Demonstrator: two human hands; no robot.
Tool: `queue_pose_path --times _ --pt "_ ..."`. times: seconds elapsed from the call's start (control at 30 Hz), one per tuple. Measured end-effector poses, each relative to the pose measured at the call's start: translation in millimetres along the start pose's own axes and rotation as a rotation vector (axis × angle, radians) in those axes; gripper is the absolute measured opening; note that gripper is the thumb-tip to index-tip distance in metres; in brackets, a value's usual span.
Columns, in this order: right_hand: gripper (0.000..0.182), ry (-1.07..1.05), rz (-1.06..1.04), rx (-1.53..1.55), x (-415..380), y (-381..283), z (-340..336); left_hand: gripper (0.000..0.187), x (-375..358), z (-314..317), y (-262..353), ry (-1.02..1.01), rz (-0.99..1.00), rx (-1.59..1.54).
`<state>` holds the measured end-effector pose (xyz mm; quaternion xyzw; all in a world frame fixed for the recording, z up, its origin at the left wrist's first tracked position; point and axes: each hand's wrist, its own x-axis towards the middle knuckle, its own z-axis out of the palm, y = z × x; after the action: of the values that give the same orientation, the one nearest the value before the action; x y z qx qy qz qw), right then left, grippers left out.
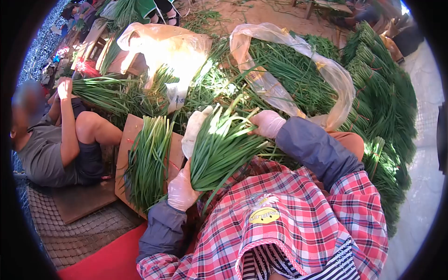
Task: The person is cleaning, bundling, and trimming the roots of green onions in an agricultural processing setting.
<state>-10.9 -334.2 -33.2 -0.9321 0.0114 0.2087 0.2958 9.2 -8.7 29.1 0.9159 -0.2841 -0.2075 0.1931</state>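
bundle of green leaves (226,151) above the lap, slanted, between both gloved hands. pale stem ends toward the top, green blades spread below.

left hand (182,191): thumb up along the near side, fingers partly curled and closed on the lower part of the bundle. far fingertips hidden behind the blades. right hand (269,123): fingers bent inward, nearly closed, gripping a few stems at the upper right edge; exact pinch too small to tell.

good handling, in my judgement: support the weight with the left, grip lightly, since fresh blades probably bruise or crease. level the pale ends with the right, and draw out stray stems singly, along their length, not sideways. too loose a left grip could let the bundle fan apart.

second bundle (149,161) lies on the wooden board (122,170), left of the left hand. pale cloth-like thing (192,133) just beside the held leaves. open plastic bag (344,105) beyond the right hand, leaves in it. stacked bundles (387,98) at far right. co-worker (44,156) at left grips another bunch (102,91).
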Motion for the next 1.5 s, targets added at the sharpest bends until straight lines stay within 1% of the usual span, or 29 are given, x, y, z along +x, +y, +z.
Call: queue_pose_path --times 0.07,0.13,0.2,0.3,0.37,0.4,0.47,0.57,0.6,0.67,0.7,0.8,0.87,0.93,0.97,1.07,1.1,1.2,1.23,1.27,1.33,1.4,1.47,1.5 --pt "0.033 0.073 -0.002 -0.13 -5 -5 0 0.083 -1 -1 -1 -0.014 0.012 -0.028" --pt "0.035 0.13 0.046 0.037 3 10 -1 0.083 1 -3 -2 -0.043 0.019 -0.067" --pt "0.035 0.194 0.145 0.23 9 20 1 0.084 2 -1 -1 -0.034 0.041 -0.154" --pt "0.032 0.287 0.14 0.232 6 33 -8 0.086 1 0 -1 -0.034 0.045 -0.21" --pt "0.03 0.359 0.207 0.274 -2 45 -17 0.087 0 3 -10 -0.043 0.037 -0.215" --pt "0.029 0.395 0.243 0.296 -7 56 -22 0.088 0 7 -22 -0.051 0.035 -0.214" --pt "0.03 0.541 0.339 0.575 -13 109 -32 0.088 -2 11 -28 -0.056 0.018 -0.204" --pt "0.026 0.021 0.623 -0.088 -37 90 -50 0.088 -3 19 -27 -0.016 -0.026 -0.192" --pt "0.026 -0.022 0.459 -0.41 -42 116 3 0.087 -3 21 -24 0.007 -0.015 -0.198" --pt "0.032 -0.03 0.414 -0.197 -49 104 0 0.085 -1 23 -21 0.06 0.005 -0.209" --pt "0.036 -0.036 0.386 -0.096 -50 95 -7 0.083 0 28 -25 0.087 0.064 -0.265" --pt "0.052 -0.073 0.305 0.25 -54 74 -6 0.081 -3 28 -21 0.06 -0.024 -0.256" --pt "0.059 0.238 0.035 1.002 -42 79 -10 0.082 -1 27 -21 0.046 -0.022 -0.245" --pt "0.056 0.116 -0.013 0.917 -27 60 -18 0.083 0 32 -27 0.04 0.007 -0.248" --pt "0.05 0.065 -0.006 0.76 -13 62 -9 0.083 1 31 -28 0.019 0.003 -0.258" --pt "0.044 -0.157 0.063 0.459 -12 21 -35 0.083 3 28 -30 -0.022 -0.02 -0.315" --pt "0.037 -0.11 0.025 0.513 -7 26 -30 0.083 4 26 -30 -0.031 -0.029 -0.352" --pt "0.034 -0.093 0.067 0.616 -7 32 -24 0.083 5 33 -44 -0.089 -0.06 -0.551" --pt "0.027 0.0 0.094 0.507 -9 25 -26 0.083 6 36 -50 -0.115 -0.066 -0.631" --pt "0.025 0.154 0.087 0.469 -9 28 -28 0.08 6 37 -53 -0.152 -0.1 -0.816" --pt "0.023 0.458 0.072 0.387 -9 49 -30 0.074 8 28 -37 -0.23 -0.17 -1.189" --pt "0.021 0.749 0.357 0.242 -16 86 -41 0.077 11 47 -72 -0.28 -0.302 -1.324" --pt "0.022 -0.027 0.571 -0.404 -29 113 -40 0.081 10 48 -76 -0.264 -0.326 -1.259" --pt "0.023 -0.044 0.536 -0.446 -33 111 -34 0.083 8 40 -61 -0.232 -0.287 -1.125"
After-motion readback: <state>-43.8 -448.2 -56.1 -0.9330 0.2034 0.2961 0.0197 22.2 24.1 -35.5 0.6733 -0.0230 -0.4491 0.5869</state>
